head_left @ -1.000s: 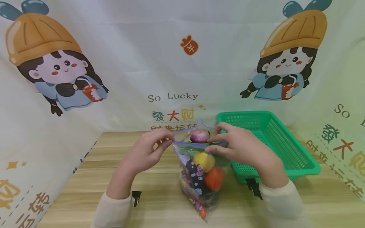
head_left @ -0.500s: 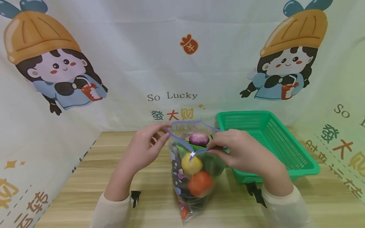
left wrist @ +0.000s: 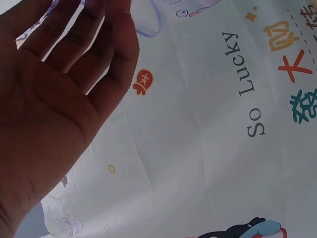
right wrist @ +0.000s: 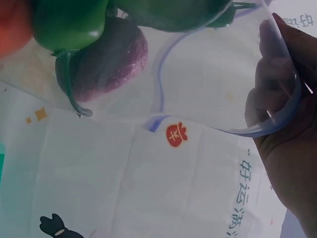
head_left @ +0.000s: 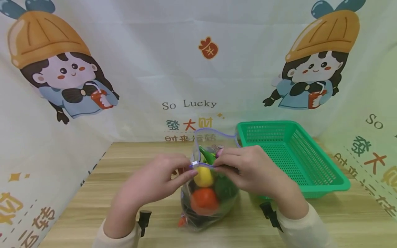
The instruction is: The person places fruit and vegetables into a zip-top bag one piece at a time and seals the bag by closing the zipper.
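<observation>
A clear zip bag (head_left: 215, 131) with a purple-edged mouth stands on the table, its mouth gaping. Through its wall show a yellow fruit (head_left: 203, 176), an orange-red tomato (head_left: 204, 201) and green vegetables. In the right wrist view a green pepper (right wrist: 72, 25) and a purple onion (right wrist: 131, 59) lie inside. My left hand (head_left: 158, 177) pinches the bag's near left edge by the white slider (head_left: 194, 164). My right hand (head_left: 255, 170) pinches the near edge farther right. The left hand's fingertips (left wrist: 119, 7) are partly cut off in the left wrist view.
A green plastic basket (head_left: 322, 187) stands right of the bag, behind my right forearm. The wood-grain table (head_left: 124, 158) meets a printed cloth backdrop (head_left: 149, 69) at the back and sides.
The bag has turned and its lower end has swung left. The left hand has moved down and right to the slider. The right hand has shifted slightly left along the near edge.
</observation>
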The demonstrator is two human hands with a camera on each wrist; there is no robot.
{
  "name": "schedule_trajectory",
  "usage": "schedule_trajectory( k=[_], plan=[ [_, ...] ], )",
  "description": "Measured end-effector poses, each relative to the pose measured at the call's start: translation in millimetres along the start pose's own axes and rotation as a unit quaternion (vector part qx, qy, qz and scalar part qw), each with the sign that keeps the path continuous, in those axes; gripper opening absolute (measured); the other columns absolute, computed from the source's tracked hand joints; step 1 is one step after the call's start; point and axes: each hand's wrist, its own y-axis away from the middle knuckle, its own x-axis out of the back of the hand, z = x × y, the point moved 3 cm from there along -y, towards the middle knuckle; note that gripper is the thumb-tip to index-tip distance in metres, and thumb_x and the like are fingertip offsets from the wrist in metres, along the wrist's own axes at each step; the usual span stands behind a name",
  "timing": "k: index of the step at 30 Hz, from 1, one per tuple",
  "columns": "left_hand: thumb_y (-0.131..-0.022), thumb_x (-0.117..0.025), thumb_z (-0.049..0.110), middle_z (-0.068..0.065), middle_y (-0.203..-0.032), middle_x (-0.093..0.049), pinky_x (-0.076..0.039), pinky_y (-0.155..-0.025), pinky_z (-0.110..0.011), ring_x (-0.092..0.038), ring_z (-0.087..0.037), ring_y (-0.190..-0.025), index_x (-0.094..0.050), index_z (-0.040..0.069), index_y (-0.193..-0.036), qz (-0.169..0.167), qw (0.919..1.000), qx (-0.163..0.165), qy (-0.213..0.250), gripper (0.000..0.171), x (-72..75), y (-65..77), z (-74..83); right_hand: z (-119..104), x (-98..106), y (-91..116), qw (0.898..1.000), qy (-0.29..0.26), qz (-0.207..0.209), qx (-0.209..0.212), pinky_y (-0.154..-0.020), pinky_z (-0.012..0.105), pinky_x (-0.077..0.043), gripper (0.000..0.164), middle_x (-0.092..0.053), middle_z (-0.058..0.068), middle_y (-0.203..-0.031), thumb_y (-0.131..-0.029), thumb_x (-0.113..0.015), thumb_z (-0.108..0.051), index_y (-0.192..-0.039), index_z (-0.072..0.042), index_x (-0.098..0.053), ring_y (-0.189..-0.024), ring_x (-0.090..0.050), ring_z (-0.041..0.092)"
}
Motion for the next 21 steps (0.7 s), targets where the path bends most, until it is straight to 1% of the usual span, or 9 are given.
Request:
schedule_trajectory(
  k=[2, 5, 8, 10, 13, 15, 17, 19, 21],
  plan=[
    [-0.096, -0.06, 0.03, 0.019, -0.074, -0.056, -0.048, -0.056, -0.023, -0.051, -0.001, -0.065, -0.06, 0.025, -0.082, 0.013, 0.9998, -0.016, 0.003, 0.014, -1.2, -2.0, 0.3, -1.7, -0.1, -1.1, 1.0, 0.001, 0.007, 0.003, -0.073, 0.025, -0.057, 0.01, -0.067, -0.007, -0.082, -0.076, -0.079, -0.008, -0.083, -0.011, -0.072, -0.089, -0.066, 0.006],
    [-0.093, -0.065, 0.021, 0.015, -0.073, -0.056, -0.046, -0.053, -0.023, -0.049, -0.001, -0.063, -0.062, 0.02, -0.083, 0.058, 0.997, -0.051, 0.002, 0.011, -1.0, -5.2, -0.4, -6.4, 0.9, -3.1, 1.0, -0.003, 0.011, 0.006, -0.067, 0.019, -0.056, 0.01, -0.065, -0.007, -0.08, -0.076, -0.078, -0.008, -0.084, -0.011, -0.072, -0.078, -0.063, 0.003],
    [-0.089, -0.07, 0.013, 0.011, -0.072, -0.057, -0.043, -0.05, -0.022, -0.046, -0.003, -0.06, -0.063, 0.015, -0.082, 0.109, 0.9896, -0.093, 0.002, 0.009, 0.3, -7.7, -2.2, -12.0, 2.7, -3.8, 1.0, -0.007, 0.005, -0.002, -0.055, 0.012, -0.049, 0.009, -0.063, -0.009, -0.079, -0.079, -0.077, -0.011, -0.085, -0.012, -0.072, -0.064, -0.055, -0.001],
    [-0.086, -0.071, 0.009, 0.008, -0.072, -0.059, -0.043, -0.05, -0.022, -0.046, -0.005, -0.06, -0.065, 0.011, -0.082, 0.143, 0.9835, -0.112, 0.005, 0.008, 1.3, -9.2, -4.5, -14.2, 5.0, -3.3, 1.0, -0.009, -0.01, -0.018, -0.049, 0.012, -0.042, 0.01, -0.062, -0.01, -0.081, -0.081, -0.077, -0.017, -0.089, -0.013, -0.072, -0.059, -0.048, -0.001],
    [-0.085, -0.071, 0.004, 0.003, -0.075, -0.064, -0.047, -0.052, -0.023, -0.051, -0.006, -0.062, -0.068, 0.007, -0.083, 0.194, 0.9742, -0.115, 0.013, 0.005, 2.6, -11.2, -10.0, -12.9, 10.4, 1.2, 0.996, 0.0, -0.065, -0.063, -0.062, 0.019, -0.046, 0.022, -0.061, -0.012, -0.092, -0.082, -0.075, -0.037, -0.093, -0.018, -0.07, -0.073, -0.051, 0.002],
    [-0.084, -0.07, 0.001, 0.001, -0.075, -0.066, -0.05, -0.052, -0.023, -0.056, -0.007, -0.063, -0.069, 0.005, -0.083, 0.234, 0.9666, -0.101, 0.028, 0.005, 3.7, -11.6, -15.2, -8.2, 15.3, 8.0, 0.987, 0.006, -0.122, -0.108, -0.076, 0.028, -0.045, 0.028, -0.058, -0.013, -0.102, -0.079, -0.074, -0.05, -0.091, -0.025, -0.068, -0.088, -0.05, 0.005],
    [-0.084, -0.069, -0.004, -0.002, -0.074, -0.068, -0.054, -0.053, -0.022, -0.062, -0.008, -0.062, -0.07, 0.003, -0.083, 0.27, 0.9573, -0.082, 0.064, 0.007, 4.8, -11.4, -21.6, 0.7, 21.0, 17.5, 0.971, 0.028, -0.175, -0.159, -0.09, 0.039, -0.04, 0.028, -0.054, -0.012, -0.113, -0.075, -0.074, -0.057, -0.088, -0.032, -0.067, -0.106, -0.045, 0.011],
    [-0.082, -0.068, -0.01, -0.006, -0.074, -0.069, -0.056, -0.052, -0.022, -0.065, -0.012, -0.061, -0.071, 0.0, -0.083, 0.297, 0.946, -0.062, 0.113, 0.01, 5.4, -10.1, -29.8, 13.0, 26.8, 27.8, 0.954, 0.048, -0.211, -0.206, -0.096, 0.047, -0.035, 0.021, -0.05, -0.008, -0.122, -0.074, -0.076, -0.053, -0.083, -0.037, -0.066, -0.116, -0.04, 0.018],
    [-0.081, -0.067, -0.014, -0.01, -0.074, -0.07, -0.056, -0.053, -0.023, -0.067, -0.015, -0.061, -0.071, -0.003, -0.085, 0.313, 0.9356, -0.045, 0.157, 0.012, 5.9, -8.3, -38.3, 29.1, 28.1, 37.4, 0.942, 0.044, -0.231, -0.239, -0.099, 0.051, -0.035, 0.014, -0.048, -0.003, -0.13, -0.077, -0.078, -0.043, -0.082, -0.037, -0.067, -0.124, -0.037, 0.024]
  ],
)
